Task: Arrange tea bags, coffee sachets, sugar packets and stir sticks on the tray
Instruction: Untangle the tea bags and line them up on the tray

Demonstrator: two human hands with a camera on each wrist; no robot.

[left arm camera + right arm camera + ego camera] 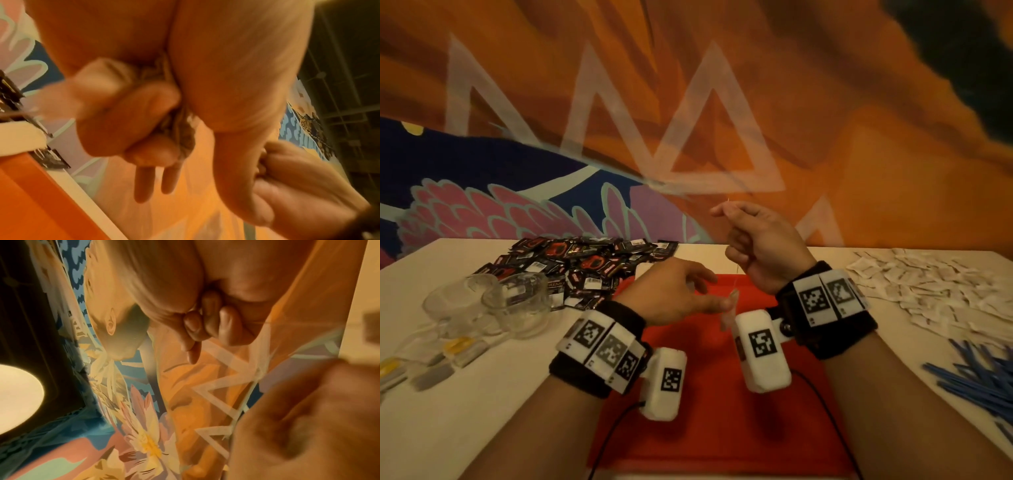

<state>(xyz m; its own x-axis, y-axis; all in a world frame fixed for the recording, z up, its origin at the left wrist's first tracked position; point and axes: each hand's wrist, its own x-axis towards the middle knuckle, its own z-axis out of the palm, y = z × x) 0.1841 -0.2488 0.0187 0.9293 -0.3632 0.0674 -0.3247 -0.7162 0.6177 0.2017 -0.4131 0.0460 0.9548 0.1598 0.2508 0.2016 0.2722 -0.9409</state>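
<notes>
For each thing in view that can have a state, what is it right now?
Tea bag: dangling over the tray, pinched by the left hand.
Right hand: raised, pinching the string.
Tray: nothing visibly laid on it.
Sachets: loose heap on the table.
Sugar packets: scattered.
Stir sticks: piled.
Glass cups: upright, apparently empty.

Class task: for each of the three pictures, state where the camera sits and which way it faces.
Head: worn high, facing forward and down at the flat red tray; both forearms show.
Left wrist: looks along the left hand pinching a crumpled tea bag.
Right wrist: looks along the right hand.
All share the painted orange wall.
</notes>
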